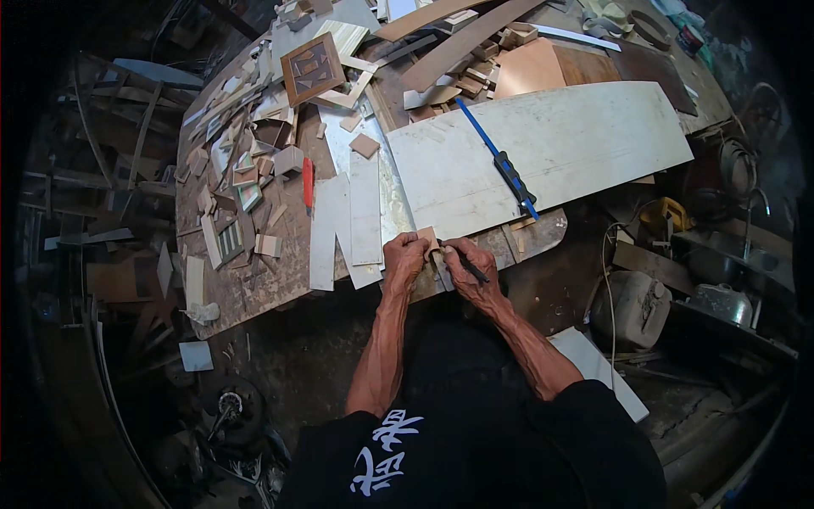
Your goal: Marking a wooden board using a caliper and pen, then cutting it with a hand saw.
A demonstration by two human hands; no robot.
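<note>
My left hand (404, 254) is closed on a small flat piece of tan wood (427, 236) at the near edge of the workbench. Close on its right, my right hand (477, 276) grips a slim black pen-like tool (472, 269); its tip end points at the wood piece. Whether the tip touches the wood, I cannot tell. Beyond both hands lies a large pale board (585, 140) with one curved end. A blue saw-like tool with a black grip (511, 176) rests across that board. Pale strips of board (365, 208) lie to the left of my left hand.
Wood offcuts and small frames crowd the workbench (271, 293) on the left, including a brown patterned square frame (313, 69). A red-handled tool (308, 181) lies among them. Curved brown strips (471, 44) fill the back. A jerrycan (632, 307) stands below on the right.
</note>
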